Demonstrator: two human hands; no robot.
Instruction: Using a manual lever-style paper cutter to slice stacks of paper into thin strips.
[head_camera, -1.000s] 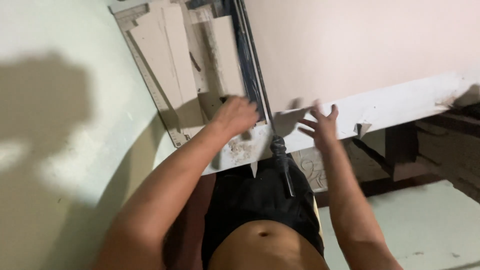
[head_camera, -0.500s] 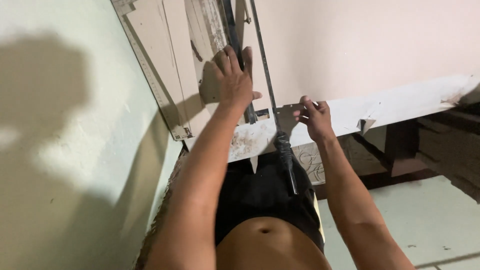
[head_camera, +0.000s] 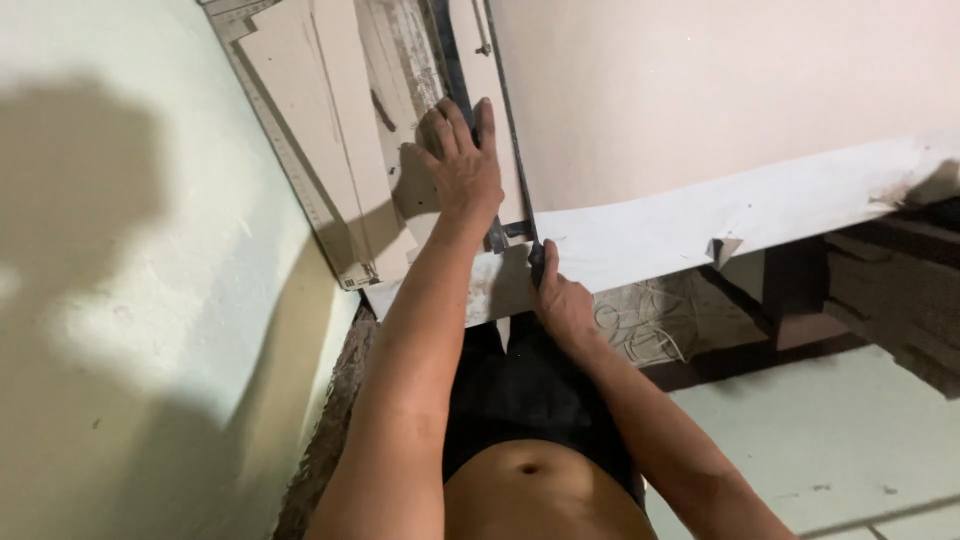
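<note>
The right hand has its grip closed around the dark handle of a long, thin metal cutting arm, at the near edge of the desk. From that handle the arm runs away toward 12 o'clock, along the left border of a large pale sheet that covers the desk out to 3 o'clock. Just at 10 o'clock from the handle, the left hand lies flat with fingers spread wide, pressing down on a narrow pale strip beside the arm; it grips nothing. Farther out toward 10 o'clock lie several pale offcut boards and a long ruler along their outer edge. A light wall fills the 9 o'clock side, and dark wooden framing shows below the desk at 4 o'clock.
</note>
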